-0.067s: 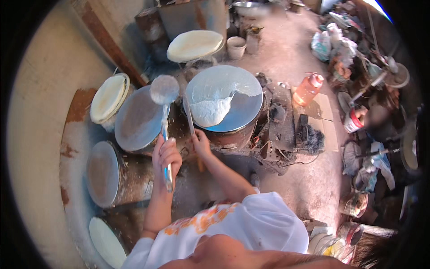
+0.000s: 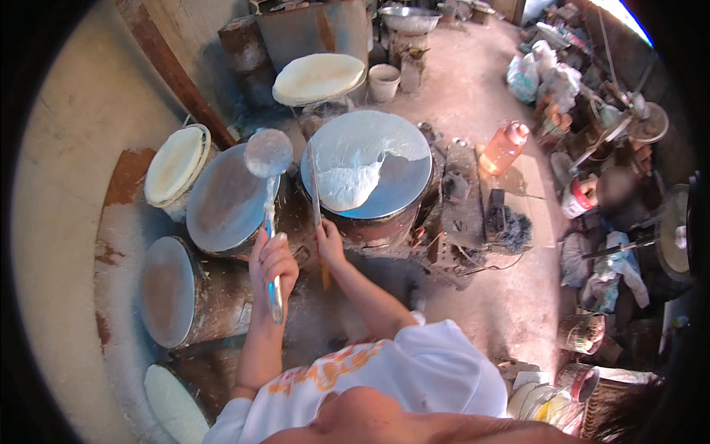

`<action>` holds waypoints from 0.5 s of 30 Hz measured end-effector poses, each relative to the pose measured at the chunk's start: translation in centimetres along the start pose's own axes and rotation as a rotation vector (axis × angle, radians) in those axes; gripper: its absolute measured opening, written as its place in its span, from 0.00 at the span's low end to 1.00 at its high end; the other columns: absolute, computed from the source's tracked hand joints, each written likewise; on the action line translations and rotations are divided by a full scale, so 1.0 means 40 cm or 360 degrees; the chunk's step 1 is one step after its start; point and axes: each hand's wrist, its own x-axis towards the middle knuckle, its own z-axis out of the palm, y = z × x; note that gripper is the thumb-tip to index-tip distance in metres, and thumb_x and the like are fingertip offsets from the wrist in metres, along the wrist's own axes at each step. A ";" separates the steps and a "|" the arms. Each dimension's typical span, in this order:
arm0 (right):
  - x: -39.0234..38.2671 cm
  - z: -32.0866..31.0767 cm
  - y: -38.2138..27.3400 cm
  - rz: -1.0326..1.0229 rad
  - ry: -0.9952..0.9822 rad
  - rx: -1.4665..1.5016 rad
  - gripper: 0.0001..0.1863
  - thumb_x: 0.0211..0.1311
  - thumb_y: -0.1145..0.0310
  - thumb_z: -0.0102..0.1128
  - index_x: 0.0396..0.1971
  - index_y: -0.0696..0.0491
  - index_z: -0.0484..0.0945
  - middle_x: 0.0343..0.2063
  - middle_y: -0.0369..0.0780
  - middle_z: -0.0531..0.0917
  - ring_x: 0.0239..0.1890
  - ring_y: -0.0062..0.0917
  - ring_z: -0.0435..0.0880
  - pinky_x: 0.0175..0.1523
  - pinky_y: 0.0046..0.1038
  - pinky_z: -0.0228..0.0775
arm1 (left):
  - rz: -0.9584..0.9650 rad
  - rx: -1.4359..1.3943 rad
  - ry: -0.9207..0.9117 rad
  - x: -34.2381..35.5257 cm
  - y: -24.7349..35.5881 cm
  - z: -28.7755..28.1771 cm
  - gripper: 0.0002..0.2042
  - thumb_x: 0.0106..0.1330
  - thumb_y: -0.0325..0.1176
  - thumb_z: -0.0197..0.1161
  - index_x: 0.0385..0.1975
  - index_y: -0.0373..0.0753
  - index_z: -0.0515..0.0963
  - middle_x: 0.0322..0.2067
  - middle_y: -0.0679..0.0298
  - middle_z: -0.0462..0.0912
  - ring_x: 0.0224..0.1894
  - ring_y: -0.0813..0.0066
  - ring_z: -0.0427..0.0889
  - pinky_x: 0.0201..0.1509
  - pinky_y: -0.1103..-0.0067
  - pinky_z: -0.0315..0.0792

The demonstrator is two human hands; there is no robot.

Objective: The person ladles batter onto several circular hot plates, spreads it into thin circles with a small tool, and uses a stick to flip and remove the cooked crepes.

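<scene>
My left hand point(image 2: 276, 260) is closed round the metal handle of a ladle point(image 2: 268, 154), its pale-coated bowl raised over the gap between two round griddles. In my right hand point(image 2: 330, 241) is a long, thin flat stick point(image 2: 316, 194), its lower end showing below my fingers. Its upper part stands along the left edge of the right griddle point(image 2: 408, 181). White batter point(image 2: 353, 186) covers part of that plate in a thin sheet, thicker toward the near left, with the right portion bare grey.
To the left stand another griddle point(image 2: 222, 196) and a smaller round-topped drum point(image 2: 168, 292). Stacks of thin pale flatbreads point(image 2: 319, 78) lie at the back and far left. An orange bottle point(image 2: 504, 148) and a black brush point(image 2: 510, 226) are at the right.
The stick in my right hand has tilted slightly more upright, its tip moving a little right. The whole view has shifted slightly. My left hand keeps hold of the ladle.
</scene>
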 end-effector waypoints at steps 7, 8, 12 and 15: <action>-0.186 -0.078 -0.043 0.0046 0.0500 0.0037 0.15 0.67 0.64 0.52 0.52 0.43 0.66 0.20 0.29 0.68 0.15 0.13 0.64 0.17 0.16 0.56 | -0.0071 0.0170 0.0127 -0.126 0.062 0.036 0.20 0.74 0.42 0.43 0.18 0.45 0.54 0.11 0.70 0.56 0.09 0.82 0.58 0.12 0.82 0.57; -0.182 -0.073 -0.075 0.0080 0.0486 0.0117 0.16 0.67 0.64 0.52 0.52 0.45 0.66 0.20 0.30 0.70 0.14 0.13 0.64 0.15 0.16 0.54 | -0.0044 0.0263 0.0090 -0.146 0.076 0.031 0.16 0.74 0.41 0.42 0.25 0.38 0.65 0.13 0.70 0.57 0.09 0.83 0.57 0.11 0.83 0.56; 0.031 -0.256 -0.018 -0.0642 0.1107 -0.0086 0.14 0.65 0.65 0.54 0.46 0.57 0.71 0.29 0.36 0.78 0.26 0.18 0.74 0.29 0.21 0.67 | 0.0158 0.1006 0.0130 -0.122 0.009 0.039 0.23 0.74 0.34 0.44 0.66 0.62 0.54 0.19 0.71 0.58 0.08 0.89 0.55 0.07 0.89 0.53; -0.029 -0.118 -0.150 -0.0397 0.0871 -0.0329 0.17 0.64 0.65 0.55 0.47 0.60 0.73 0.32 0.38 0.80 0.34 0.24 0.77 0.36 0.29 0.69 | 0.0437 0.1779 0.0306 -0.148 0.037 0.069 0.24 0.73 0.32 0.44 0.67 0.60 0.52 0.19 0.71 0.58 0.08 0.89 0.55 0.07 0.89 0.53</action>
